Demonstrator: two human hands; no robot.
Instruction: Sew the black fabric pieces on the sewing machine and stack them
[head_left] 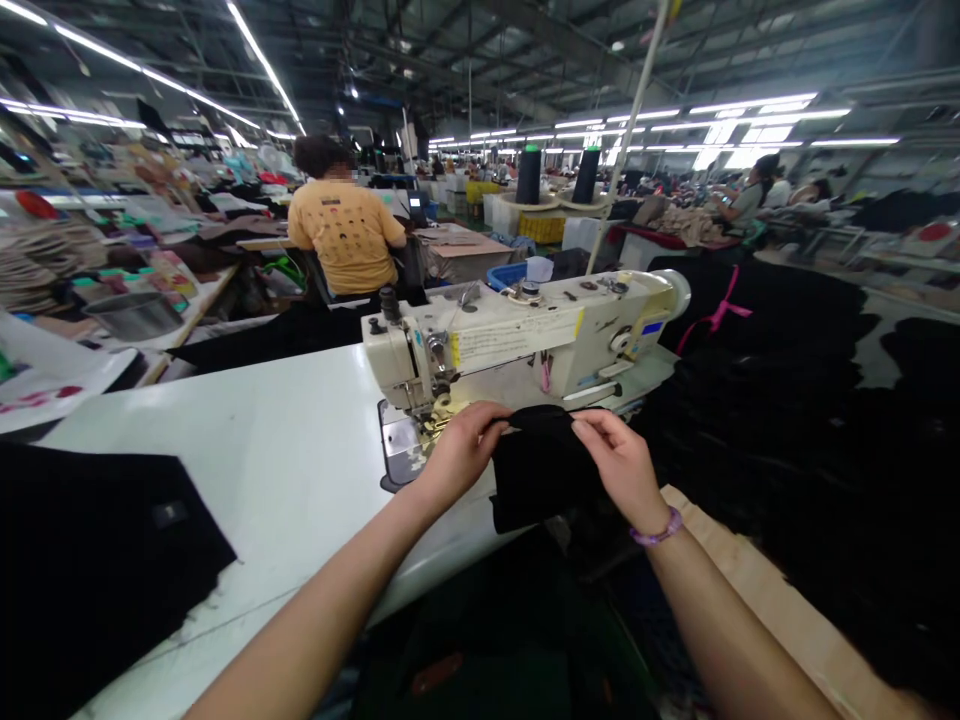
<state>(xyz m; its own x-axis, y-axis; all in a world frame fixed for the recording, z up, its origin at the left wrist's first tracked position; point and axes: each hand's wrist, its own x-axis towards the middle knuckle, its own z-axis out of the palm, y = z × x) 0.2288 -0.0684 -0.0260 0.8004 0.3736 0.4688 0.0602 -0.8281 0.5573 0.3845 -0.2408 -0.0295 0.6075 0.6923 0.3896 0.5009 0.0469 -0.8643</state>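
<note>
A piece of black fabric (546, 470) hangs between my two hands, its lower part draping over the table's front edge. My left hand (471, 440) pinches its upper left corner, close to the needle area of the sewing machine (525, 345). At the upper right corner, my right hand (619, 460) has its thumb and fingers closed on the same fabric; a purple bracelet circles that wrist. The fabric's top edge is folded or bunched between the hands, in front of the machine's arm. Whether it touches the table there I cannot tell.
More black fabric with a small label (169, 514) lies on the left of the white table (300, 430). Dark cloth with a pink ribbon (724, 308) is heaped at the right. Behind the machine stand thread cones (529, 175). A person in a yellow shirt (345, 235) is farther back.
</note>
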